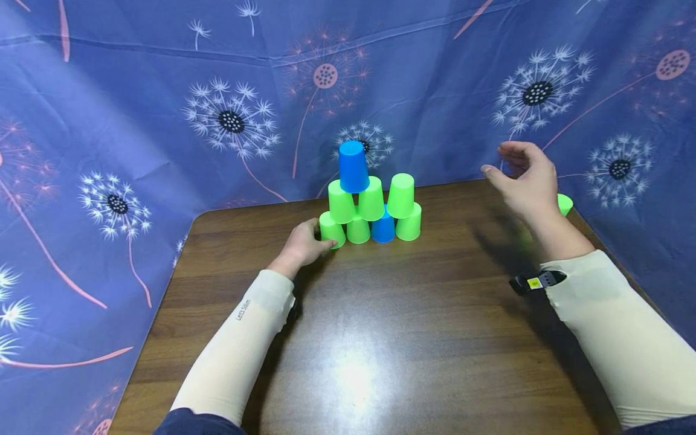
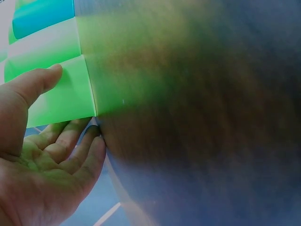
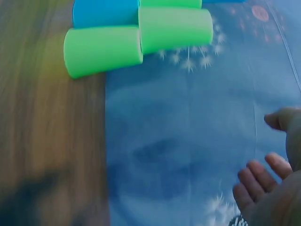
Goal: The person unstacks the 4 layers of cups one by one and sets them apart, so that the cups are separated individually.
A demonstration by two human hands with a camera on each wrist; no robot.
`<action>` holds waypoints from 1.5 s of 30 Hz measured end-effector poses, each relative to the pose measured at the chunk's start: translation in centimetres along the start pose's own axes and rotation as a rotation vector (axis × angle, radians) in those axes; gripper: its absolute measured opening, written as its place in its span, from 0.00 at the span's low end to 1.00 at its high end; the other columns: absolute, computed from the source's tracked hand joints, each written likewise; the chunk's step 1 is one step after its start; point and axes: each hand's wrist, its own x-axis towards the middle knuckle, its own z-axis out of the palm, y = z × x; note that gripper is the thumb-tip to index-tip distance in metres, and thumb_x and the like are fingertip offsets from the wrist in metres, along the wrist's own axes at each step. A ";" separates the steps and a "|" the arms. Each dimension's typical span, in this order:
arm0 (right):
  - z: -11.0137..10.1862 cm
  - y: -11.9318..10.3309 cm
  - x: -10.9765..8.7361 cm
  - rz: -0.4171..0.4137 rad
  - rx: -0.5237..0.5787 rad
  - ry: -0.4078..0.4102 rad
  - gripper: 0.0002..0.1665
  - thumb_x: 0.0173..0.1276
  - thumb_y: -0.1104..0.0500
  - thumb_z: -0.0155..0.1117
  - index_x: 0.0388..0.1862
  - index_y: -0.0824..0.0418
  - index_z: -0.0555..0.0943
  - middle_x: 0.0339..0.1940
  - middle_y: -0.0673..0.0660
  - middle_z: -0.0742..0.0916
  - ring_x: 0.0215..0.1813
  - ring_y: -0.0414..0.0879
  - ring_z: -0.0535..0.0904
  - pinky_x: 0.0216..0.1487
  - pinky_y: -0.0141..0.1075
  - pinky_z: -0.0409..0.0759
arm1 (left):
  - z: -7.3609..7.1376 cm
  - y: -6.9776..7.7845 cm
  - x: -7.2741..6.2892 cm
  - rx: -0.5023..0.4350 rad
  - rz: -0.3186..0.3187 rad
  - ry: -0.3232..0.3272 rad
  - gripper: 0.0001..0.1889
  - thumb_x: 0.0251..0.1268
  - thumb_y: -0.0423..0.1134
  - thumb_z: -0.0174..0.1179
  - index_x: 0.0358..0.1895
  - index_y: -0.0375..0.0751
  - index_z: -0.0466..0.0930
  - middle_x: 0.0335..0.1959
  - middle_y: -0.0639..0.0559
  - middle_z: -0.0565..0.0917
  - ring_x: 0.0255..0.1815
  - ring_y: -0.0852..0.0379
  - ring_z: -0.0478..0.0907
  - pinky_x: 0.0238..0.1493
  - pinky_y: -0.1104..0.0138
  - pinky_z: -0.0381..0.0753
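Observation:
Upside-down plastic cups are stacked in tiers near the table's far edge. My left hand [image 1: 306,243] is at the stack's lower left, holding the end green cup [image 1: 332,229] with the thumb on its near side and the fingers around its outer side. In the left wrist view the thumb lies across that green cup [image 2: 66,96]. One blue cup [image 1: 383,226] stands in the bottom row among green ones; three green cups form the row above, and another blue cup [image 1: 353,167] tops the left pair. Raised to the right, apart from the stack, my right hand [image 1: 524,178] holds nothing, its fingers relaxed and spread from the thumb.
Another green cup [image 1: 565,204] is partly hidden behind my right wrist, near the table's right edge. A blue cloth [image 1: 424,72] with a dandelion print hangs right behind the brown wooden table [image 1: 424,314]. Light glares off the table's near middle.

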 end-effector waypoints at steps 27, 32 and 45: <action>9.8 -7.6 0.4 -0.154 0.133 -0.440 0.38 0.73 0.50 0.73 0.77 0.58 0.70 0.70 0.54 0.81 0.73 0.50 0.74 0.72 0.51 0.71 | 0.3 -0.2 -0.2 -0.011 0.012 0.002 0.24 0.66 0.46 0.75 0.57 0.39 0.78 0.47 0.47 0.84 0.49 0.50 0.81 0.54 0.56 0.81; 10.9 -9.6 0.4 -0.173 0.122 -0.457 0.40 0.72 0.50 0.74 0.77 0.57 0.70 0.70 0.54 0.81 0.74 0.48 0.73 0.73 0.50 0.69 | 0.2 -0.3 0.2 0.012 0.033 0.009 0.24 0.66 0.47 0.75 0.58 0.38 0.79 0.48 0.46 0.85 0.51 0.49 0.81 0.56 0.56 0.81; 13.6 -12.3 0.6 -0.155 0.030 -0.524 0.46 0.69 0.43 0.75 0.79 0.56 0.68 0.72 0.54 0.79 0.74 0.49 0.72 0.72 0.49 0.70 | -0.1 -0.4 0.2 0.020 0.032 0.010 0.25 0.66 0.48 0.74 0.58 0.38 0.78 0.48 0.47 0.84 0.52 0.49 0.81 0.56 0.55 0.80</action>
